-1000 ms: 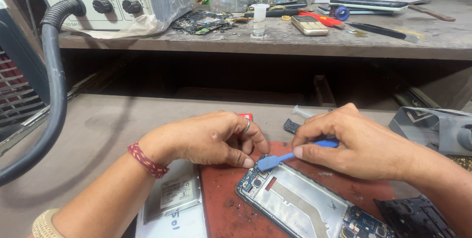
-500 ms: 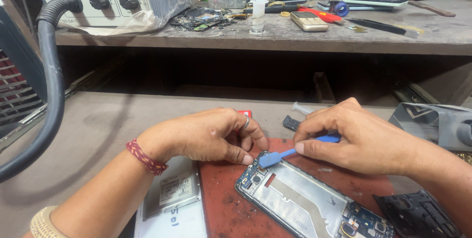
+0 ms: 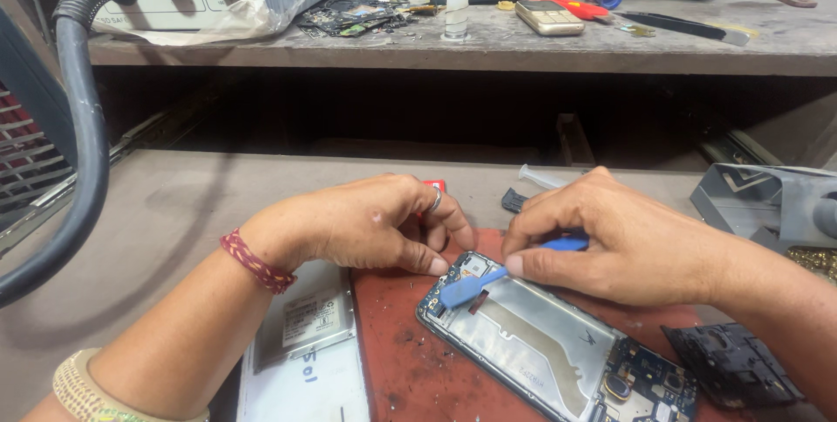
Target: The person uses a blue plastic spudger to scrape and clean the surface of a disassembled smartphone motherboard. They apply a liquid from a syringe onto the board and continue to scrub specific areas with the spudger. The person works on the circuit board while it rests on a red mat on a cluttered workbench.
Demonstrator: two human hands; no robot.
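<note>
Little has changed since a second ago: both hands stay at the top corner of the opened phone (image 3: 540,348). The right hand (image 3: 628,243) pinches a blue pry tool (image 3: 497,275), its tip on that corner. The left hand (image 3: 366,221), fingers curled nearly closed, presses its thumb tip at the same corner, gripping nothing visible.

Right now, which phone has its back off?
The phone on the red mat, under both hands; its inside shows. The phones on the shelf are closed.

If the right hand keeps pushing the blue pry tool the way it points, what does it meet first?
Probably the left hand's thumb, just past the blue pry tool tip at the opened phone corner; depth is unclear.
</note>
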